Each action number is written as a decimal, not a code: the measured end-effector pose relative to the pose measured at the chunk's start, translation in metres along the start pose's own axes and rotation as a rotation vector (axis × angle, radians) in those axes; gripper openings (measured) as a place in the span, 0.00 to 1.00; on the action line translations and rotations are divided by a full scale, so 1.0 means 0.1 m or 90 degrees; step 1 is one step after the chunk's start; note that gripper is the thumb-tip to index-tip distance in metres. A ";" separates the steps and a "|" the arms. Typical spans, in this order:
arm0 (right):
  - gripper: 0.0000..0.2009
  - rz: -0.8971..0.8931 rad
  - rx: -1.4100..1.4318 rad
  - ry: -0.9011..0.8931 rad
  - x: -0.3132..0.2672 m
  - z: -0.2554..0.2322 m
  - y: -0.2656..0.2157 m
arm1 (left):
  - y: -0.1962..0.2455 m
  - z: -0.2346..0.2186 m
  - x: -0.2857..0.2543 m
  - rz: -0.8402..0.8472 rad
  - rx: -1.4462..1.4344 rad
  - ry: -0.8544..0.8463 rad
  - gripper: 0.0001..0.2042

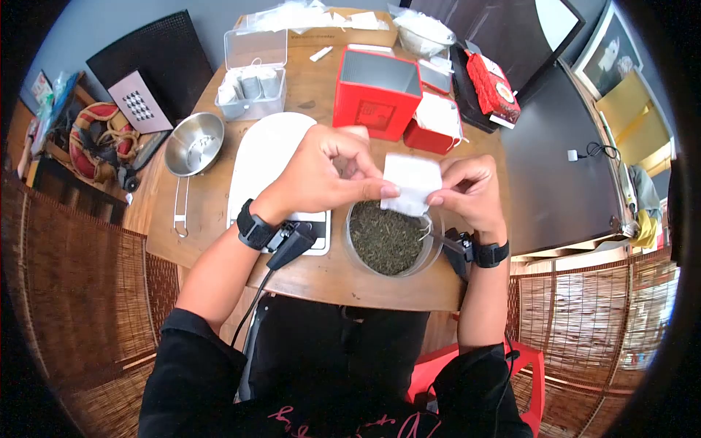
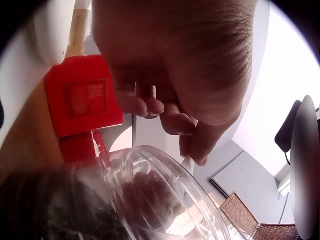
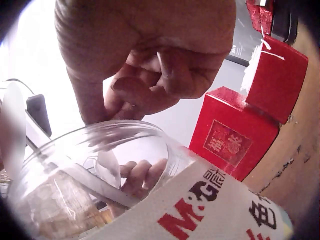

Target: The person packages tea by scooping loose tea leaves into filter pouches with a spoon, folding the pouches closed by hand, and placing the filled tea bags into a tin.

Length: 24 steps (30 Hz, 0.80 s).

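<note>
Between my two hands is a small white tea bag, its fabric blank and flat-looking. Thumb and finger of my left hand pinch its left side. At its lower right side, my right hand pinches it the same way. Directly below stands a clear round plastic tub filled with dark green dried leaves. A thin white string loops down at the tub's right side. From there a dark handle sticks out towards the right wrist. The right wrist view shows a printed label on the tub.
A white scale lies left of the tub, beside a long-handled steel bowl. Behind are an open clear box of white rolls, a tall red tin and a smaller red box holding white bags.
</note>
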State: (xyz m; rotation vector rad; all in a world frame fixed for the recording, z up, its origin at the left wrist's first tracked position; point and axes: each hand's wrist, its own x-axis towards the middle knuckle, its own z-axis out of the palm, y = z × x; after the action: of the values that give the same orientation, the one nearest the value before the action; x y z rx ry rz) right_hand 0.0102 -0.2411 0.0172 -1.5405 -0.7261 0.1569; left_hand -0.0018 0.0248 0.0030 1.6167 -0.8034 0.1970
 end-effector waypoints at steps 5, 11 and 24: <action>0.06 0.038 0.001 -0.029 -0.01 0.04 0.03 | 0.01 0.03 -0.01 -0.018 -0.015 -0.017 0.12; 0.06 0.042 0.040 0.010 -0.01 0.05 -0.05 | 0.01 0.02 -0.01 -0.006 -0.012 -0.002 0.11; 0.07 0.050 0.021 0.035 0.03 0.10 -0.04 | -0.01 0.02 -0.01 -0.033 -0.027 -0.002 0.12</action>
State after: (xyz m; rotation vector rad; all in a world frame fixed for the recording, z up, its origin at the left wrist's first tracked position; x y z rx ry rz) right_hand 0.0059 -0.2319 0.0208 -1.5375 -0.6171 0.1831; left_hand -0.0024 0.0231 0.0009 1.5961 -0.7620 0.1395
